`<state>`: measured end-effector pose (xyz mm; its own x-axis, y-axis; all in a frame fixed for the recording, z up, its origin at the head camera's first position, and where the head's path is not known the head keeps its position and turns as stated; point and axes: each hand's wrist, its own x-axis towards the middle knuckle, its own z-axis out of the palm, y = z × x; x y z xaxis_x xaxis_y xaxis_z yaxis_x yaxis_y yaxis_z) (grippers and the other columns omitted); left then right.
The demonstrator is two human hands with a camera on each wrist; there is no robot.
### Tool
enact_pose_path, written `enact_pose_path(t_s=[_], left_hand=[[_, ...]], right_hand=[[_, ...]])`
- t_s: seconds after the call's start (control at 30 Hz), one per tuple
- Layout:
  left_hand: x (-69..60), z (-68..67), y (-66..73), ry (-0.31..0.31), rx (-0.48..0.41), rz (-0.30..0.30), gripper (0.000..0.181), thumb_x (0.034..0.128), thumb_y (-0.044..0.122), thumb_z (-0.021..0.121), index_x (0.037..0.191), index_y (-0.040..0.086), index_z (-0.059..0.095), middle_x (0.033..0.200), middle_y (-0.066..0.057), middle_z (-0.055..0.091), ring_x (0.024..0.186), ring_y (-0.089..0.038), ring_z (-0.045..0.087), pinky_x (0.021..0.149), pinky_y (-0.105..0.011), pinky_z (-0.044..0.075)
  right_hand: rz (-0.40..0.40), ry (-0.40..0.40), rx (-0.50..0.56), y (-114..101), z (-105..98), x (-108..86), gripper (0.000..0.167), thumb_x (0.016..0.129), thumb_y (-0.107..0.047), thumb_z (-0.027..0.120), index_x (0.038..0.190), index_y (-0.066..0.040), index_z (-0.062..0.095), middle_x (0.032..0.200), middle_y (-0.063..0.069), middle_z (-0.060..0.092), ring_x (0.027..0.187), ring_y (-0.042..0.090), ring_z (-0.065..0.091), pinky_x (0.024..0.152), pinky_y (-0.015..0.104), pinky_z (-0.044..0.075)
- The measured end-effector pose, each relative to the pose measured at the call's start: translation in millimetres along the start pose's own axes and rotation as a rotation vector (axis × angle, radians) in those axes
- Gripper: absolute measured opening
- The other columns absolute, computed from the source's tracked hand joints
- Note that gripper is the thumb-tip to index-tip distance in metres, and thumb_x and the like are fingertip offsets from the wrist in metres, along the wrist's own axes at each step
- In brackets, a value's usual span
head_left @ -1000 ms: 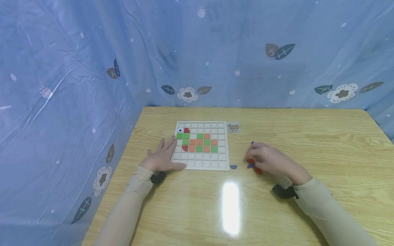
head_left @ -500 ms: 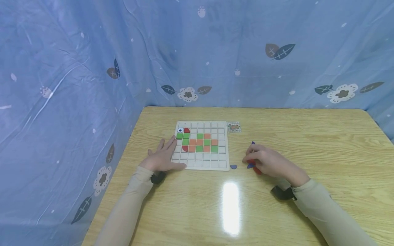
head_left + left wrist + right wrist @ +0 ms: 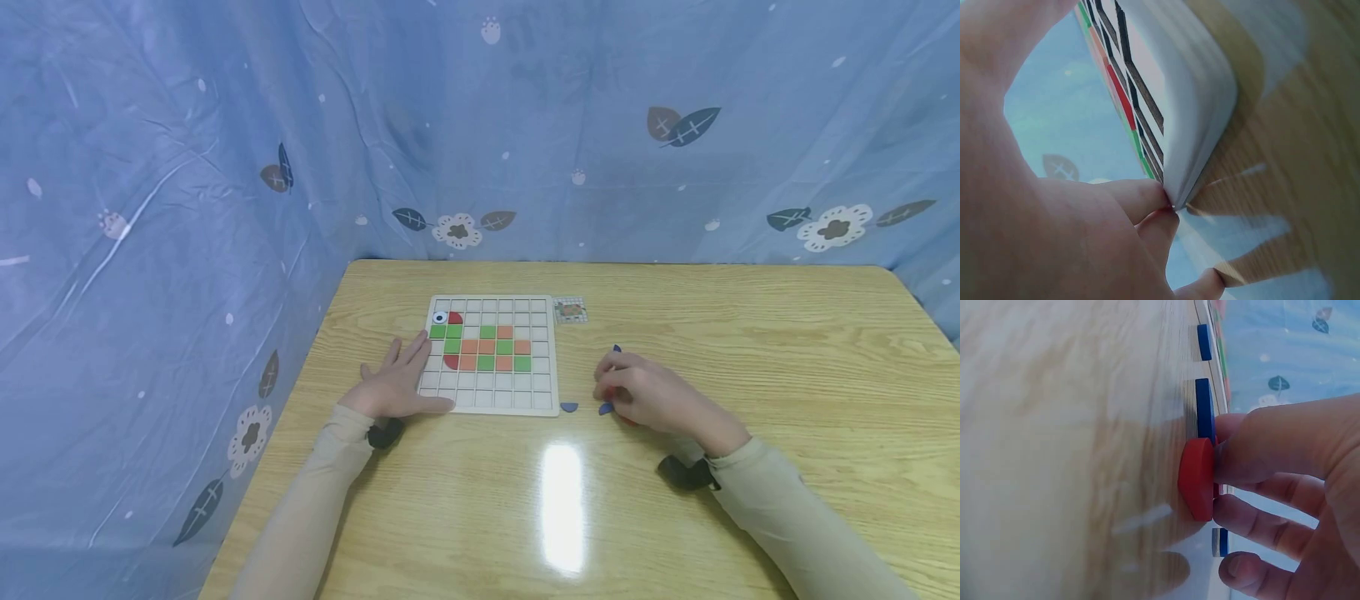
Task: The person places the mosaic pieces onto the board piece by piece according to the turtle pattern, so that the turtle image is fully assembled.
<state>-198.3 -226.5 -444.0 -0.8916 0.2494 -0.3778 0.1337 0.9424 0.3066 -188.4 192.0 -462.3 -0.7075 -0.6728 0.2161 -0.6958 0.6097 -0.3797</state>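
My left hand (image 3: 396, 390) lies with spread, straight fingers against the left edge of a white grid board (image 3: 489, 402); the left wrist view shows fingertips (image 3: 1147, 195) touching its rim. Green, orange and red tiles and a round eye tile (image 3: 439, 317) fill some squares in an animal-like shape. Right of the board, my right hand (image 3: 651, 395) has its fingers curled around a small red piece (image 3: 610, 392), mostly hidden by them. Another red piece (image 3: 1197, 479) with a rounded edge lies under the hand, beside a blue half-round piece (image 3: 1204, 411).
A blue half-round piece (image 3: 569, 407) lies by the board's lower right corner, and another blue piece (image 3: 617, 348) is beyond my right hand. A small picture card (image 3: 571, 310) touches the board's upper right side. A blue patterned curtain (image 3: 570, 125) hangs behind the wooden table (image 3: 750, 333).
My right hand has shifted slightly left among the loose pieces. The blue piece under it has moved a little left and nearer to me. My left hand and the board stay put.
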Motion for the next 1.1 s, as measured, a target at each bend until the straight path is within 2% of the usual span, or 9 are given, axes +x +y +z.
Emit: enact_pose_path(t_s=[0.27,0.4,0.47,0.57,0.63,0.9,1.1], left_hand=[[0.0,-0.3,0.4,-0.001,0.015,-0.007,0.121,0.0833,0.077,0.065,0.169,0.016,0.007,0.178,0.0,-0.002,0.161,-0.043,-0.007,0.108,-0.09,0.007],[0.5,0.1,0.1,-0.002,0.015,-0.006,0.121,0.0831,0.077,0.065,0.169,0.016,0.007,0.178,0.0,-0.002,0.161,-0.043,-0.007,0.108,-0.09,0.007],[0.5,0.2,-0.1,-0.002,0.016,-0.004,0.121,0.0831,0.077,0.065,0.169,0.016,0.006,0.178,0.0,-0.003,0.161,-0.043,-0.007,0.108,-0.09,0.007],[0.0,0.0,0.1,-0.003,0.013,-0.001,0.121,0.0831,0.077,0.065,0.169,0.016,0.006,0.178,0.0,-0.003,0.161,-0.043,-0.007,0.108,-0.09,0.006],[-0.1,0.0,0.2,-0.002,0.011,0.001,0.121,0.0831,0.077,0.065,0.169,0.016,0.006,0.178,0.0,-0.003,0.161,-0.043,-0.008,0.108,-0.09,0.006],[-0.1,0.6,-0.2,0.001,0.011,-0.003,0.121,0.0828,0.077,0.066,0.169,0.017,0.007,0.178,0.0,-0.002,0.161,-0.043,-0.008,0.108,-0.09,0.006],[1.0,0.9,-0.3,-0.005,0.004,0.0,0.121,0.0828,0.077,0.066,0.17,0.018,0.007,0.178,0.001,-0.003,0.162,-0.042,-0.009,0.108,-0.09,0.006]], right_hand=[[0.059,-0.024,0.021,0,2,3.3,0.027,0.081,0.004,0.079,0.088,-0.022,0.077,0.097,-0.011,0.067,0.084,0.006,0.061,0.073,0.027,0.056],[0.088,-0.042,0.049,0,2,7.2,0.022,0.083,0.0,0.079,0.094,-0.02,0.078,0.097,-0.01,0.068,0.082,0.001,0.06,0.073,0.026,0.057],[0.11,-0.049,0.061,-1,1,10.6,0.02,0.086,-0.002,0.077,0.096,-0.02,0.078,0.098,-0.009,0.067,0.074,0.0,0.059,0.072,0.026,0.056],[0.13,-0.035,0.062,-3,-1,19.1,0.017,0.089,-0.005,0.076,0.097,-0.02,0.078,0.097,-0.009,0.065,0.07,-0.001,0.056,0.071,0.028,0.054],[0.132,-0.02,0.057,-7,-3,27.8,0.015,0.089,-0.006,0.075,0.096,-0.019,0.078,0.097,-0.008,0.065,0.07,0.002,0.057,0.072,0.029,0.054],[0.107,0.015,0.073,-26,-8,77.0,0.012,0.088,-0.006,0.077,0.095,-0.015,0.08,0.096,-0.005,0.067,0.089,0.017,0.064,0.073,0.031,0.052],[0.071,0.0,0.107,-33,1,118.0,0.01,0.091,-0.008,0.076,0.098,-0.013,0.08,0.094,-0.003,0.069,0.083,0.014,0.06,0.076,0.032,0.051]])
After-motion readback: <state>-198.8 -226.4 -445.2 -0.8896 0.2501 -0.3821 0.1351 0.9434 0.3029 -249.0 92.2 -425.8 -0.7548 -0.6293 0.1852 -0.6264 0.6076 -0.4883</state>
